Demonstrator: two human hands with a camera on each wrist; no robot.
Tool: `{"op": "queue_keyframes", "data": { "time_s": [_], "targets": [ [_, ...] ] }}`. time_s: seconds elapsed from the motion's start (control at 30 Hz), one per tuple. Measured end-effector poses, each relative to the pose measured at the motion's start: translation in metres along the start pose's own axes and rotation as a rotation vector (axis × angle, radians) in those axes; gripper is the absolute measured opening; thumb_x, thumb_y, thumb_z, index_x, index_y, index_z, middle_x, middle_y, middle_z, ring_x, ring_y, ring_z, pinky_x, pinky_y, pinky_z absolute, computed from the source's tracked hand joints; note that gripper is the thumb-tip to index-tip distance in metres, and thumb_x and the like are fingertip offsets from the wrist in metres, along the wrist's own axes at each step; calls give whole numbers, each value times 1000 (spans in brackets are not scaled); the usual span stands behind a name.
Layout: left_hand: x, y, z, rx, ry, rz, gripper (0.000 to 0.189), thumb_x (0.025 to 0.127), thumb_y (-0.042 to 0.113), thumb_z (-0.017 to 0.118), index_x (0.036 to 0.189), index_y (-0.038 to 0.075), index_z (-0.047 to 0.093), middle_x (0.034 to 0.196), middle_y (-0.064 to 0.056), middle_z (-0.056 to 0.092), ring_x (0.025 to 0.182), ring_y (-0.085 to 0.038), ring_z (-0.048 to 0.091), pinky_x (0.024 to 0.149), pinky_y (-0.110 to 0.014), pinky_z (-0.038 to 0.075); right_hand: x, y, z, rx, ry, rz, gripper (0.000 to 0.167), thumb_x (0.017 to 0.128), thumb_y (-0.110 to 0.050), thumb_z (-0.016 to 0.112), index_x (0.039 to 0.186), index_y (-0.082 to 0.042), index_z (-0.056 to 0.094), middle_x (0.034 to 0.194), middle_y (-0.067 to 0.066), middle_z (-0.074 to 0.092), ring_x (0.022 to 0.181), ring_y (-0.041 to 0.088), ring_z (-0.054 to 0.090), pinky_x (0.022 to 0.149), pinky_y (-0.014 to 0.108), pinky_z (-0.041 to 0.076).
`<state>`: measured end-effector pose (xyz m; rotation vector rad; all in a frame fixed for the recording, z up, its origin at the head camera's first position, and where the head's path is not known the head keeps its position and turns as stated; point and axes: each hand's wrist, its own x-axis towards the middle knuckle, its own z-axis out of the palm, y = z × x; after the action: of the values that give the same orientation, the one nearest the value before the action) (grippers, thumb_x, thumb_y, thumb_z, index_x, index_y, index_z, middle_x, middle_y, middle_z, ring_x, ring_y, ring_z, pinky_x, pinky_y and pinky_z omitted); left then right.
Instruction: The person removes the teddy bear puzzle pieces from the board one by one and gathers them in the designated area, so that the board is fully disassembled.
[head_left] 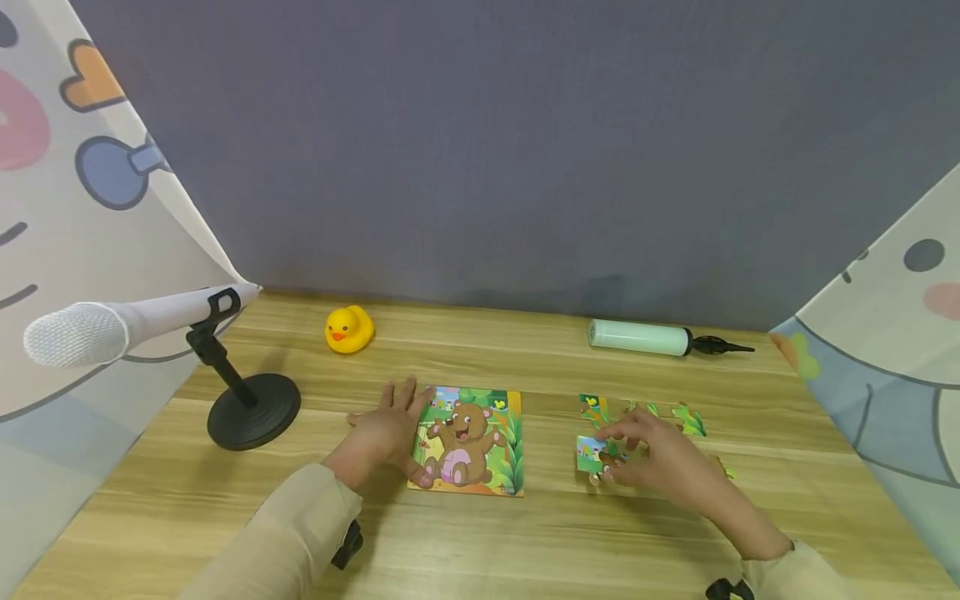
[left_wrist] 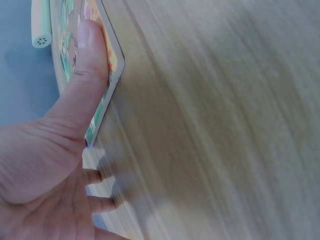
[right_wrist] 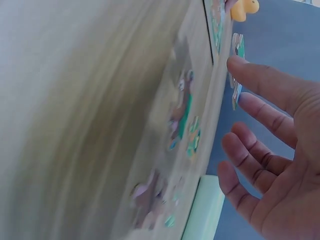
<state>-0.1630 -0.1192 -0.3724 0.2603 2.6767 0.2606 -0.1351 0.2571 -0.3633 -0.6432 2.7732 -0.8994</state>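
Observation:
A square bear picture puzzle [head_left: 467,442] lies flat on the wooden table. My left hand [head_left: 384,437] is spread at its left edge, the thumb [left_wrist: 92,55] resting on the lower left corner of the picture. Farther right, my right hand [head_left: 656,462] pinches a jigsaw piece [head_left: 591,454] between thumb and index finger. In the right wrist view this piece [right_wrist: 236,97] is seen nearly edge-on, raised off the table. Loose jigsaw pieces [head_left: 688,420] lie around and behind the right hand, some partly hidden by it; another piece [right_wrist: 182,110] shows in the right wrist view.
A white microphone [head_left: 142,321] on a black stand [head_left: 255,410] is at the left. A yellow rubber duck [head_left: 349,329] sits at the back left. Toward the back right lies a pale green hand pump [head_left: 641,337]. A grey panel [head_left: 510,167] rises behind the table [head_left: 465,550].

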Motion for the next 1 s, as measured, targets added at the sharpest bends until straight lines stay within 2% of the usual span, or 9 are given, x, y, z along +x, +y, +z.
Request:
{"op": "queue_keyframes", "data": {
  "time_s": [0.03, 0.13, 0.27, 0.37, 0.5, 0.6, 0.67, 0.77, 1.0],
  "targets": [
    [0, 0, 0, 0, 2, 2, 135, 58, 49, 95, 161, 7, 19, 167, -26, 6, 150, -53, 9, 90, -87, 30, -3, 2, 0, 6, 2, -2, 37, 83, -26, 85, 117, -19, 73, 112, 2, 60, 97, 25, 59, 65, 28, 47],
    [-1, 0, -1, -1, 5, 9, 135, 58, 49, 95, 161, 6, 20, 166, -27, 6, 150, -54, 10, 90, -87, 30, -12, 9, 1, -10, 10, -11, 38, 82, -29, 86, 117, -20, 73, 108, 3, 61, 91, 24, 59, 62, 25, 48],
    [-2, 1, -1, 8, 2, 11, 135, 58, 50, 95, 161, 6, 19, 166, -27, 6, 150, -54, 10, 90, -87, 31, -23, 16, 6, -49, 16, -26, 40, 81, -34, 87, 116, -20, 73, 100, -4, 59, 82, 10, 53, 61, 23, 46],
    [-2, 0, -1, 10, 5, 10, 135, 59, 50, 95, 161, 6, 19, 166, -27, 6, 150, -54, 11, 89, -87, 31, -30, 21, 10, -48, 12, -36, 42, 79, -34, 88, 115, -18, 74, 98, -6, 56, 80, 10, 51, 59, 24, 45],
    [-2, -1, -1, 3, 10, 12, 134, 59, 49, 95, 161, 6, 20, 166, -27, 7, 149, -54, 11, 88, -87, 31, -35, 26, 16, -75, 3, -8, 45, 75, -33, 90, 115, -19, 75, 99, -6, 58, 109, 41, 62, 67, 34, 51],
    [-2, -1, 0, 2, 10, 14, 134, 59, 49, 95, 161, 6, 20, 166, -27, 7, 149, -54, 10, 88, -87, 31, -38, 29, 20, -106, -1, 2, 47, 73, -34, 92, 116, -22, 75, 109, -2, 63, 117, 50, 59, 74, 41, 54],
    [-2, -1, 0, 4, 10, 13, 134, 59, 49, 95, 161, 6, 20, 166, -27, 7, 149, -54, 10, 88, -87, 31, -39, 30, 22, -99, -8, -22, 47, 74, -33, 91, 116, -20, 74, 111, -1, 62, 104, 30, 65, 74, 35, 54],
    [-2, -1, 0, 9, 9, 12, 134, 59, 49, 95, 161, 6, 20, 166, -27, 7, 149, -54, 10, 88, -87, 32, -39, 32, 24, -102, -3, -61, 46, 74, -33, 91, 115, -20, 74, 114, -4, 61, 88, 7, 56, 72, 27, 51],
    [-2, 0, 0, 8, 4, 9, 134, 59, 50, 95, 161, 6, 19, 166, -27, 6, 149, -54, 10, 89, -87, 31, -39, 34, 23, -103, -13, -125, 49, 76, -35, 89, 119, -18, 72, 108, -10, 56, 85, 4, 48, 68, 24, 47]
  ]
}}
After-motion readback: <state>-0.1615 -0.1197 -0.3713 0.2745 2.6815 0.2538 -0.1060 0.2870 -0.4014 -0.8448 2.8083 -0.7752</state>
